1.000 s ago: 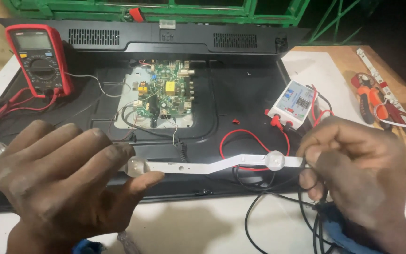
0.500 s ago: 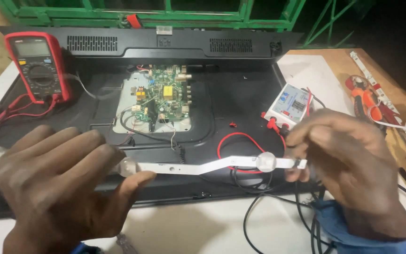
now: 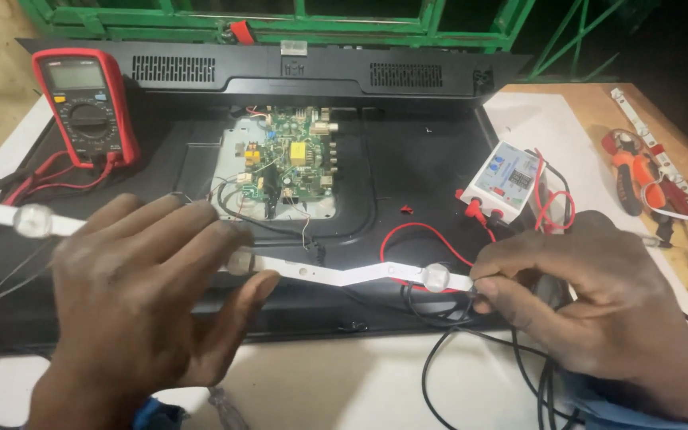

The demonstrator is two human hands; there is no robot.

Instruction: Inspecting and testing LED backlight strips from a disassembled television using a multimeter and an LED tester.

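While both hands work over the opened black television back:
Left hand: spread flat, fingers open, pressing on the long white LED strip.
Right hand: pinching the strip's right end.
Strip: spans between hands, near the green circuit board.

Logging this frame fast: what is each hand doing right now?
Left hand: open, fingers spread flat over the white LED strip.
Right hand: closed, pinching the strip's end.
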